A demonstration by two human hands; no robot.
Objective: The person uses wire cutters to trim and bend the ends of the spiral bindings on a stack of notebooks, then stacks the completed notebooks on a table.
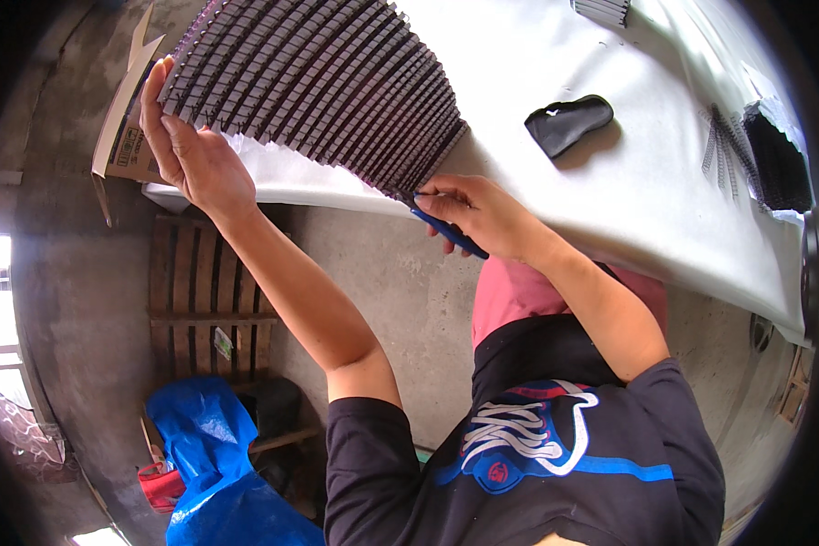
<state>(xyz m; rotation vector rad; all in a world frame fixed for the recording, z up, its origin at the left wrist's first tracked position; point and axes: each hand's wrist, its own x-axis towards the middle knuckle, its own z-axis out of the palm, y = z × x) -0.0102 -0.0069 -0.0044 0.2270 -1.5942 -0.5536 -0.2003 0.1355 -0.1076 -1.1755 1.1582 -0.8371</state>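
Note:
A long row of dark, comb-like strips (318, 82) lies packed side by side on a white-covered table (610, 200). My left hand (191, 150) presses flat against the left end of the row, near the table's edge. My right hand (478, 214) holds a blue-handled tool (446, 232) whose tip touches the near right corner of the row.
A black pouch (569, 123) lies on the white cover to the right. More dark strips (773, 159) sit at the far right edge. A cardboard box (123, 118) stands beside the table's left end. Below are a wooden pallet (205, 309) and a blue plastic bag (214, 464) on concrete floor.

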